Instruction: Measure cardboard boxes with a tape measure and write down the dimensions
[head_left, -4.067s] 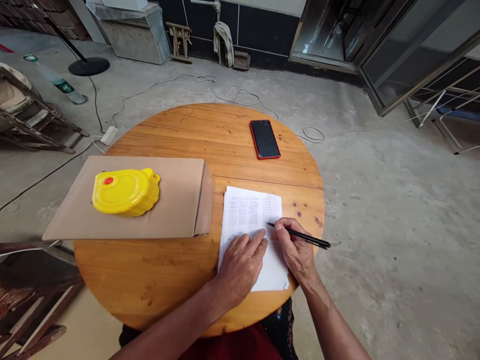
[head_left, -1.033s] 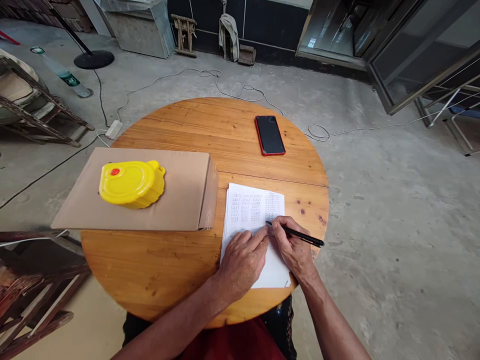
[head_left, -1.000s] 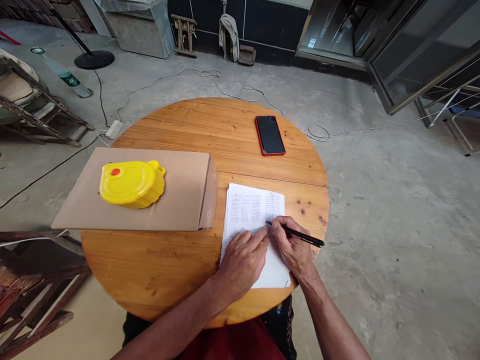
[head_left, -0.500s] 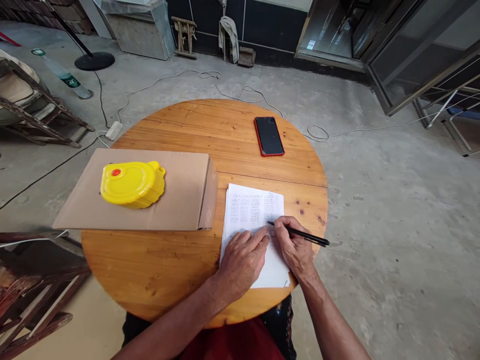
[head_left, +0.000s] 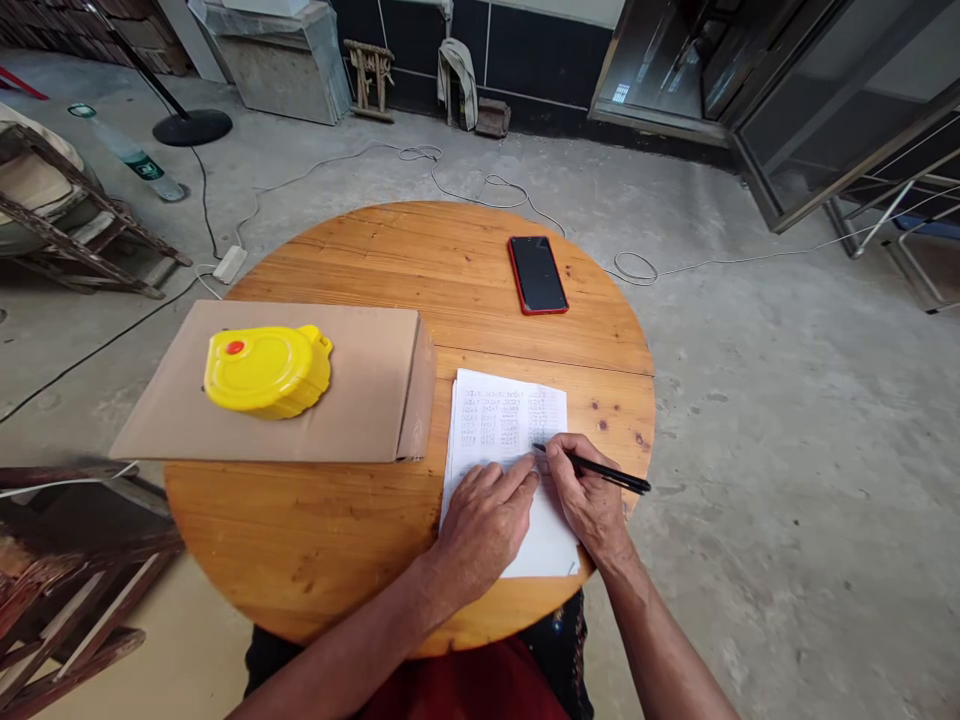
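A small stack of white paper (head_left: 544,540) lies near the front right of the round wooden table (head_left: 315,530). Rows of small handwriting in columns fill the upper part of the top sheet. My right hand (head_left: 589,500) is closed around a black pen (head_left: 611,473), whose tip meets the sheet by the lower rows. Flat on the paper, my left hand (head_left: 487,515) rests with its fingers stretched out, the index finger reaching toward the pen tip. The left palm hides part of the sheet.
A cardboard box (head_left: 360,400) lies on the table's left, bearing a yellow case with a red button (head_left: 270,370). Behind the paper is a red-edged phone (head_left: 538,275). Wooden chairs (head_left: 82,220) stand at left, and a bottle (head_left: 139,160) and a white cable (head_left: 637,268) are on the floor.
The pen's back end has swung slightly left and its tip has shifted a little. My left hand stays in place on the paper.
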